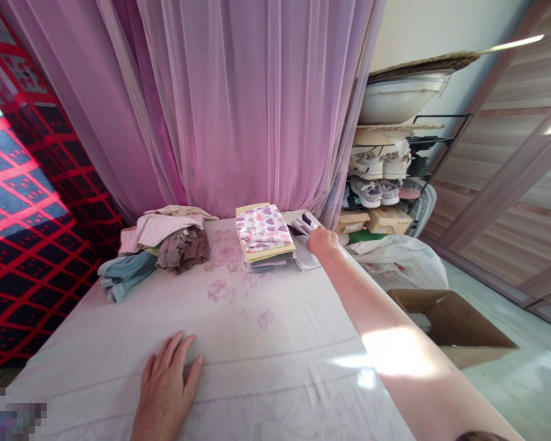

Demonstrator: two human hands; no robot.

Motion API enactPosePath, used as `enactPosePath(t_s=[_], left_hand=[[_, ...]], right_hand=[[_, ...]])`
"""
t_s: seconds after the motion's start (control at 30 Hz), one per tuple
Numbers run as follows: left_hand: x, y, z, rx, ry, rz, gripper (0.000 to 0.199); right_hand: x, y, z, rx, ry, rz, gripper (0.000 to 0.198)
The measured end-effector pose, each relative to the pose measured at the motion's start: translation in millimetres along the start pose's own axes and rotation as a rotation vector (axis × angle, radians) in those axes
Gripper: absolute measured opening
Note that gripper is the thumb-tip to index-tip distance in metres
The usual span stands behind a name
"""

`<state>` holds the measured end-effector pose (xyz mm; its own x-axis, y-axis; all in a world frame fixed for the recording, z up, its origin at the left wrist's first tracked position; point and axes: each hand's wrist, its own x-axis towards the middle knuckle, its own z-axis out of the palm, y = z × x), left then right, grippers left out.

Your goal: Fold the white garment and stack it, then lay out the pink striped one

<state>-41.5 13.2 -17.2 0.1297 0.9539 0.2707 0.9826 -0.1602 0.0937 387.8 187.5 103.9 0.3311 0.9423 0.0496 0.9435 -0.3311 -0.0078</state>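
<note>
Leftmost, beyond the left hand's fingertips and off to its left, a loose heap of clothes lies crumpled on the flowered sheet: blue-green, brown and pale striped pieces overlap. Nearer, the left hand rests palm down on that sheet, fingers spread and holding nothing. Ahead and to its right sits a folded stack, a heart-print piece on top, with yellow and grey layers below. Just right of the stack, a grey-and-white cloth with dark bands is in the right hand — fingers curled closed on its near edge, above a pale cloth.

Beyond the right hand, to its right, a black rack holds pairs of shoes. Low down there, two small cartons stand side by side; their contents are hidden. Right of the hand and nearer, a translucent plastic bag bulges around things too blurred to name. High above, a woven, long-handled item lies across a white basin — its inside cannot be seen. Farthest right, beside the right forearm, an open cardboard box contains something pale.
</note>
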Motion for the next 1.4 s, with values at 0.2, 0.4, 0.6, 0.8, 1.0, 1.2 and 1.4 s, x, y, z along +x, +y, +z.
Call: enactPosePath(t_s=[0.2,0.4,0.6,0.8,1.0,1.2,1.4], left_hand=[[0,2,-1,0.009,-0.013,-0.011,0.056],[-1,2,-3,0.004,-0.018,-0.007,0.055],[-1,3,-3,-0.004,0.012,0.004,0.053],[-1,2,-2,0.012,0.023,0.013,0.055],[0,3,-1,0.017,0.030,0.018,0.055],[0,6,-4,0.020,0.043,0.029,0.053],[1,8,-7,0.022,0.045,0.029,0.051]], right_hand=[[0,4,1,0.016,0.001,0.076,0.058],[6,32,9,-0.047,0.082,0.146,0.051],[-7,22,40,-0.001,0.078,-0.104,0.052],[-12,9,66,0.046,-0.086,-0.187,0.051],[-19,5,65,0.079,0.017,-0.196,0.047],[-57,-7,81,0.106,0.197,-0.082,0.045],[-84,-11,83,0.105,0.142,-0.197,0.044]])
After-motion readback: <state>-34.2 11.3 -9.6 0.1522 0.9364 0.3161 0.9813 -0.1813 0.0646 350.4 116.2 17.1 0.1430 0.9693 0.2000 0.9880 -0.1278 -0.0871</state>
